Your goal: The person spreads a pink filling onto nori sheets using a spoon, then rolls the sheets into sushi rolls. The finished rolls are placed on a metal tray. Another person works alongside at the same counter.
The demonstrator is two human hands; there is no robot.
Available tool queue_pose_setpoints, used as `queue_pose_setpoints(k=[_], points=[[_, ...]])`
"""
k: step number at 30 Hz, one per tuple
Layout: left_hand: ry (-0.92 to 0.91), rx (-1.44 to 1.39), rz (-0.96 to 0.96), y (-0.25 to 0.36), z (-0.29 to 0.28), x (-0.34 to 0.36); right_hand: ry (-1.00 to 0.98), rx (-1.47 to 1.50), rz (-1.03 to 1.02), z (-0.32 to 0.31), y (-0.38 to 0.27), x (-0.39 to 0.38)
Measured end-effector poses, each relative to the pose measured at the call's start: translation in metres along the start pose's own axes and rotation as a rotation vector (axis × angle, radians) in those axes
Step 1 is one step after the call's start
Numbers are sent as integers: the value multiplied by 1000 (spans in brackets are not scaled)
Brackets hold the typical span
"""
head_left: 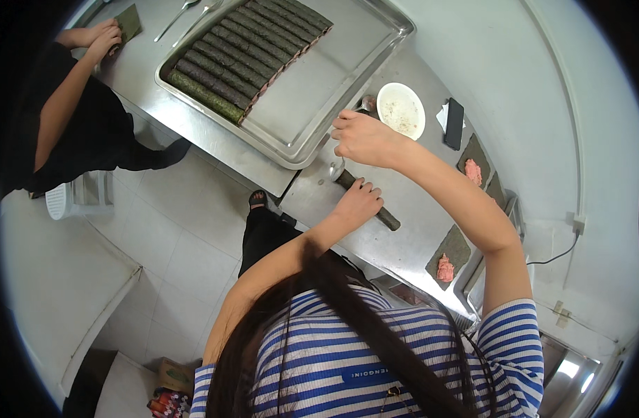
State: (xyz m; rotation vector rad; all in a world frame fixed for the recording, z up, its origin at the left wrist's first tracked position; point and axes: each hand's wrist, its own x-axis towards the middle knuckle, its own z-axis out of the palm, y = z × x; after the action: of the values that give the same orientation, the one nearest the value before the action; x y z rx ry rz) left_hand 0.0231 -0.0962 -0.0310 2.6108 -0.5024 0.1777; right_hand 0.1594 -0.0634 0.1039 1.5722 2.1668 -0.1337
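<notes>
Near the worktop's (417, 188) front edge, I have the left hand (358, 207) clamped over the middle of a dark seaweed roll (388, 219), both ends of which show past the fingers. The right hand (365, 138) hangs by the roll's far end with fingers curled together; a shiny metal piece (335, 170) shows just below them, and I cannot tell whether they grip it.

To the left, the tray's (291, 159) rounded corner sits close to both hands and bounds my room there. Inside it, finished rolls (246, 52) lie side by side against the left end, leaving a broad open stretch to their right. Beyond my right wrist, the white bowl (401, 111) and the black phone (454, 124) crowd the wall side. Rightward from the roll I get open metal until a seaweed sheet (457, 242) bearing pink filling (445, 268), near the worktop's edge.
</notes>
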Motion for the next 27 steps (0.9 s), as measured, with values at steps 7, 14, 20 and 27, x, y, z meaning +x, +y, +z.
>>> queue_pose_setpoints(k=[7, 14, 20, 27], points=[[8, -11, -25, 1, 2, 0, -129, -60, -19, -8, 0, 10], [14, -21, -47, 1, 2, 1, -16, 59, 138, -16, 17, -9], [-6, -23, -52, 1, 0, 1, -57, 86, 347, -1, 5, -34], [11, -36, -46, 1, 0, -1, -16, 120, 309, 9, -16, -26]])
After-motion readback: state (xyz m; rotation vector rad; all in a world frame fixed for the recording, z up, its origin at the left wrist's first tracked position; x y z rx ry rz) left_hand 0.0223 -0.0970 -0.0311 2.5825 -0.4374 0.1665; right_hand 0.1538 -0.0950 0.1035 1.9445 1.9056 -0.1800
